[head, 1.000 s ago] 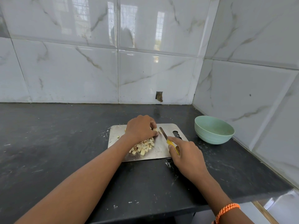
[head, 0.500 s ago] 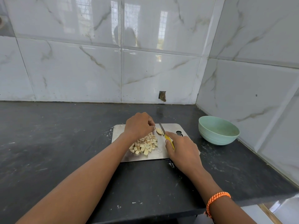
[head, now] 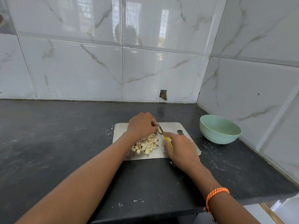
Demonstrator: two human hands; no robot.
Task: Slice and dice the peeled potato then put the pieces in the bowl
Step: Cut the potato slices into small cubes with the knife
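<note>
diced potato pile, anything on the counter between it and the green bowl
Only the person's own right hand with the knife sits between the diced potato pile and the green bowl. Past the cutting board edge, the dark counter up to the bowl holds no objects.

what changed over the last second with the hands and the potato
The right hand brought the knife in from the right, up against the potato piece that the left hand pinches. The diced pile stayed on the cutting board, and the bowl stayed apart on the right.
</note>
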